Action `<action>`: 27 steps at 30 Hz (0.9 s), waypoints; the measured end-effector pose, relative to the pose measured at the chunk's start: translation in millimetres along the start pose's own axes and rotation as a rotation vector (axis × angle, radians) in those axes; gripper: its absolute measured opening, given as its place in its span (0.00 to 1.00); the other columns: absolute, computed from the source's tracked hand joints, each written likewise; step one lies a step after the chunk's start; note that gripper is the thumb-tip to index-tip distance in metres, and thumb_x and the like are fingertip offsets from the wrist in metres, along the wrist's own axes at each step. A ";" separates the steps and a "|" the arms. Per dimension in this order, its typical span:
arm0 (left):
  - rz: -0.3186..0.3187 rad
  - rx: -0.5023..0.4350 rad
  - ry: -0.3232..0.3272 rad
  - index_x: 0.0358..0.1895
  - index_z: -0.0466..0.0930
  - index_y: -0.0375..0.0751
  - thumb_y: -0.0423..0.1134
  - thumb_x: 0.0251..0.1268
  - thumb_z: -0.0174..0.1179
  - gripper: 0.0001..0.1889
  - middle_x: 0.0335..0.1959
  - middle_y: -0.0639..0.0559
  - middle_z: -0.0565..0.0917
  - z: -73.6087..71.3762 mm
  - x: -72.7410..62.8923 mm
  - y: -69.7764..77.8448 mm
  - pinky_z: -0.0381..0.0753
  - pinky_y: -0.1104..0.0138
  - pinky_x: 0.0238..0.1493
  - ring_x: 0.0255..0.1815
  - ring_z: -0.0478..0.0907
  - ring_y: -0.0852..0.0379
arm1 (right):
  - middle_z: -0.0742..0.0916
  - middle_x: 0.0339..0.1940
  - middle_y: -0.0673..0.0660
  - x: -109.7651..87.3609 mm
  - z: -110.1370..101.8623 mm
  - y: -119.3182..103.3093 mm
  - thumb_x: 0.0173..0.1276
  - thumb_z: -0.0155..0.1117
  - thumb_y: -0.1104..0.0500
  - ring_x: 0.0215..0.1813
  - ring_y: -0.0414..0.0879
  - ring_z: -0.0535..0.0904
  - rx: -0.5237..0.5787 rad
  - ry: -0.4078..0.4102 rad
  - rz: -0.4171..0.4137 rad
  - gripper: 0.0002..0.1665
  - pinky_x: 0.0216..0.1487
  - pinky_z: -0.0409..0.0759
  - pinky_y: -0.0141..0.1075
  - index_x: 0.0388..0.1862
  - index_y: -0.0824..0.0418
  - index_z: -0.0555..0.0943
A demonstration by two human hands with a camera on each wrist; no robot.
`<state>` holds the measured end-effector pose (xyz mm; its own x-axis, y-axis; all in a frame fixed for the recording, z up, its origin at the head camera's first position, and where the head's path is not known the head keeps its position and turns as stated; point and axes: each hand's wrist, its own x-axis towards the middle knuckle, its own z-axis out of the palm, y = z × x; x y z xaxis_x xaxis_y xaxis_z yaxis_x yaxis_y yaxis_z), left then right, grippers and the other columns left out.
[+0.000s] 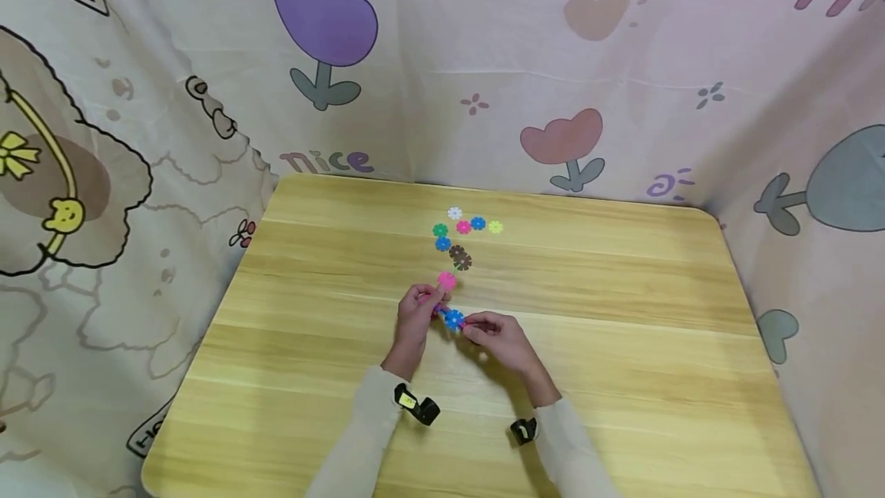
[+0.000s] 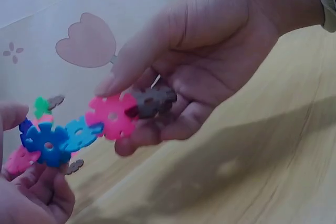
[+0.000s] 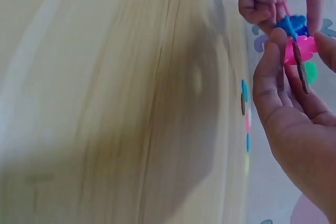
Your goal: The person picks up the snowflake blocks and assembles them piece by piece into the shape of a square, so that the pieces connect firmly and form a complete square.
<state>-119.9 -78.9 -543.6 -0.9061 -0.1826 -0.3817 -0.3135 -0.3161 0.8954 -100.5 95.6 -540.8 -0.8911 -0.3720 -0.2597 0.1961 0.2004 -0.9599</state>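
Observation:
Both hands hold a chain of interlocked flower-shaped plastic pieces above the table. My left hand (image 1: 412,321) grips one end, where a pink piece (image 2: 22,158) and a blue piece (image 2: 47,144) show. A lighter blue piece (image 2: 80,135) links on to a bright pink piece (image 2: 110,121), which has a brown piece (image 2: 155,102) slotted into its side. My right hand (image 1: 508,340) pinches that bright pink piece between thumb and fingers. A pink flower piece (image 1: 446,280) shows just beyond the left fingertips; whether it joins the chain I cannot tell.
Loose flower pieces lie on the wooden table (image 1: 622,313) beyond the hands: white (image 1: 454,213), green (image 1: 440,230), yellow (image 1: 495,227), brown (image 1: 462,261) and several others. A patterned cloth (image 1: 449,60) hangs behind the table and along its sides.

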 end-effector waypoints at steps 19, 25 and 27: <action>-0.019 0.087 -0.211 0.58 0.65 0.28 0.34 0.68 0.48 0.18 0.24 0.51 0.74 2.6 -2.7 -1.3 0.78 0.71 0.27 0.24 0.78 0.58 | 0.84 0.43 0.65 -6.6 -31.6 -0.8 0.64 0.65 0.60 0.40 0.46 0.79 -0.035 -0.045 0.039 0.21 0.42 0.80 0.36 0.53 0.70 0.77; -0.048 0.204 -0.129 0.49 0.70 0.37 0.58 0.72 0.45 0.25 0.18 0.54 0.69 6.6 -0.3 -8.9 0.79 0.68 0.28 0.19 0.73 0.58 | 0.84 0.46 0.64 -7.3 -26.8 6.0 0.63 0.66 0.58 0.43 0.43 0.79 -0.066 -0.071 0.014 0.23 0.45 0.79 0.33 0.54 0.69 0.76; -0.045 0.230 -0.104 0.51 0.72 0.37 0.61 0.71 0.44 0.28 0.17 0.55 0.68 3.9 -0.9 -13.1 0.77 0.68 0.27 0.19 0.72 0.58 | 0.84 0.47 0.64 -6.4 -23.4 12.6 0.63 0.66 0.58 0.44 0.42 0.79 -0.078 -0.083 0.011 0.23 0.45 0.79 0.33 0.54 0.68 0.76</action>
<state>-116.1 -70.9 -554.0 -0.9105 -0.0724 -0.4071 -0.3995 -0.0997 0.9113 -101.9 121.7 -548.8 -0.8515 -0.4424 -0.2814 0.1705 0.2738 -0.9465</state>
